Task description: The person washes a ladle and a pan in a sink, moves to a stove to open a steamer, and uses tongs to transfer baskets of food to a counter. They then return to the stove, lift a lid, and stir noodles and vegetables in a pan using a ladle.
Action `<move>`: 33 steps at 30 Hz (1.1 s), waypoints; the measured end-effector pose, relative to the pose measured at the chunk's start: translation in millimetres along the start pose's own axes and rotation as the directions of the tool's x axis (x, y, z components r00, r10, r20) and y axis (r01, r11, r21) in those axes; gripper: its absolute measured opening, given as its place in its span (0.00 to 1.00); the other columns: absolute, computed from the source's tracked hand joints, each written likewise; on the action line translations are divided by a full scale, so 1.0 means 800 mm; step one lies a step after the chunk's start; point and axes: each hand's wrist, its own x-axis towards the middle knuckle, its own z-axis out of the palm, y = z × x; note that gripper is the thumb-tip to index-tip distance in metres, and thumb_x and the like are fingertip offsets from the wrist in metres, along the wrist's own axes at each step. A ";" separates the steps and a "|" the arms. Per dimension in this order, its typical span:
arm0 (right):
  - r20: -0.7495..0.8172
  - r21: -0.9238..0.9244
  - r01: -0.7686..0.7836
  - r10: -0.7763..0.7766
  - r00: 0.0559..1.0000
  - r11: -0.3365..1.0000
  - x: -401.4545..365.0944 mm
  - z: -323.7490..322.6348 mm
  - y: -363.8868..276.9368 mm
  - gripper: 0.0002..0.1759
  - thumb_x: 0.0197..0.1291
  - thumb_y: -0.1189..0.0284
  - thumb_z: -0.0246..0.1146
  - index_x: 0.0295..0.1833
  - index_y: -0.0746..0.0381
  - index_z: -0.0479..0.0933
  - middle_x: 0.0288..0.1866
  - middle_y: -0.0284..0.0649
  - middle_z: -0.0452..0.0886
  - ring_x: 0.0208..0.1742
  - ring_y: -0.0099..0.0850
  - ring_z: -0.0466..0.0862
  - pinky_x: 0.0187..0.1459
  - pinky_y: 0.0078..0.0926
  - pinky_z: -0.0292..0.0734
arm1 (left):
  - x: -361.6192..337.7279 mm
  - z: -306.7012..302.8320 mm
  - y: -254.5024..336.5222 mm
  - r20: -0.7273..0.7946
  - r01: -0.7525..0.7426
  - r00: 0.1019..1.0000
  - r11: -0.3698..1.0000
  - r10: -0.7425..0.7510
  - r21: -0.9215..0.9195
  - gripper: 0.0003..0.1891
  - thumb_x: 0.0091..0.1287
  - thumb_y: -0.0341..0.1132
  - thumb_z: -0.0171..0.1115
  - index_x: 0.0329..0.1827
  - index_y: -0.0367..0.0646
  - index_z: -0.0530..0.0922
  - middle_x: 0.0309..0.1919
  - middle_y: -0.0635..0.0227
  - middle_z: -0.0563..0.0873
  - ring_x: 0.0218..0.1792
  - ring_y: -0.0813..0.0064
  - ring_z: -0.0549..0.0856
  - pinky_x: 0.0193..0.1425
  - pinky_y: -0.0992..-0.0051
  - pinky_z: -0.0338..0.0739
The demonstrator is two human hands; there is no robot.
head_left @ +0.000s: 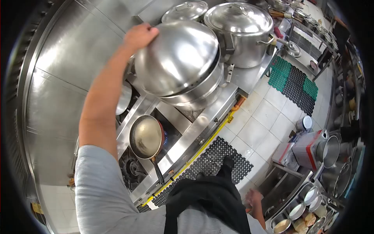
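Observation:
My left hand (141,36) is at the upper left rim of a large domed steel bowl (177,56), its fingers closed on the edge. The bowl lies upside down and tilted over a wide steel pot (194,97) on the stove. Below them a frying pan (147,136) with pale contents sits over a blue flame, its black handle pointing toward me. My right hand (254,197) hangs low at my right side, beside the edge of a metal counter; its fingers look bent, and nothing can be made out in them.
A tall lidded pot (247,46) stands beyond the bowl, with another lid (185,11) behind. An unused burner (132,167) is at the lower left. Black mats (230,156) cover part of the tiled floor. At right are tins (306,150) and food containers (297,211).

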 end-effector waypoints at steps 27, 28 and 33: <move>0.006 -0.448 -0.001 0.004 1.000 0.894 0.051 0.056 -0.117 0.08 0.72 0.64 0.59 0.42 0.56 0.75 0.26 0.35 0.75 0.22 0.30 0.77 0.23 0.29 0.73 | -0.421 -0.171 -0.272 -0.215 0.391 0.875 0.895 -0.434 -0.217 0.21 0.71 0.48 0.56 0.45 0.33 0.78 0.31 0.59 0.82 0.34 0.72 0.75 0.45 0.71 0.74; 0.016 -0.498 0.032 -0.028 0.999 0.867 0.048 0.070 -0.124 0.09 0.71 0.63 0.60 0.47 0.57 0.76 0.29 0.36 0.77 0.24 0.31 0.79 0.24 0.29 0.74 | -0.462 -0.165 -0.280 -0.181 0.455 0.859 0.876 -0.479 -0.163 0.20 0.71 0.46 0.57 0.46 0.32 0.79 0.32 0.58 0.83 0.34 0.72 0.77 0.45 0.71 0.75; 0.063 -0.664 0.126 -0.112 0.992 0.737 0.023 0.163 -0.138 0.19 0.70 0.62 0.62 0.62 0.59 0.75 0.38 0.40 0.81 0.29 0.32 0.83 0.25 0.28 0.77 | -0.656 -0.102 -0.339 -0.053 0.650 0.760 0.760 -0.648 0.018 0.23 0.67 0.44 0.64 0.55 0.33 0.81 0.36 0.47 0.88 0.38 0.52 0.89 0.47 0.60 0.82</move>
